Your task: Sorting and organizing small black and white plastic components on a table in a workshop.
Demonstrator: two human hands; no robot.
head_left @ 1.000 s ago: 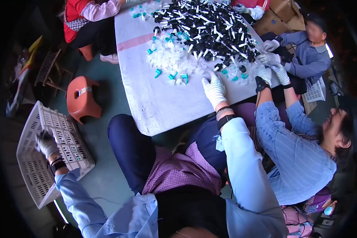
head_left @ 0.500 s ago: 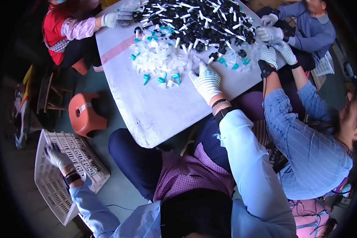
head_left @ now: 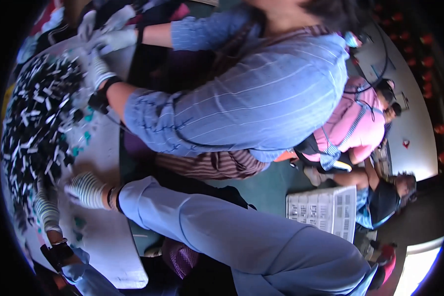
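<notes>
Head view: gloved left hand [head_left: 47, 209] at near edge of black-and-white pile [head_left: 39, 113]; fingers blurred, grip can't be made out. Gloved right hand [head_left: 86, 190] just beside pile, fingers part-curled; whether anything is held, unclear. Green bits [head_left: 79, 223] just below right hand on table [head_left: 108, 241]. Large loose pile beyond both hands suggests much left; amount done not visible.

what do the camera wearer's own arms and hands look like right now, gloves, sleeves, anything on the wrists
The left hand and right hand wear pale knit gloves with thin darker stripes. A bulky black strap circles the left wrist and a slim dark band the right. Both arms have plain light-blue sleeves; the right one looks loose and creased.
</notes>
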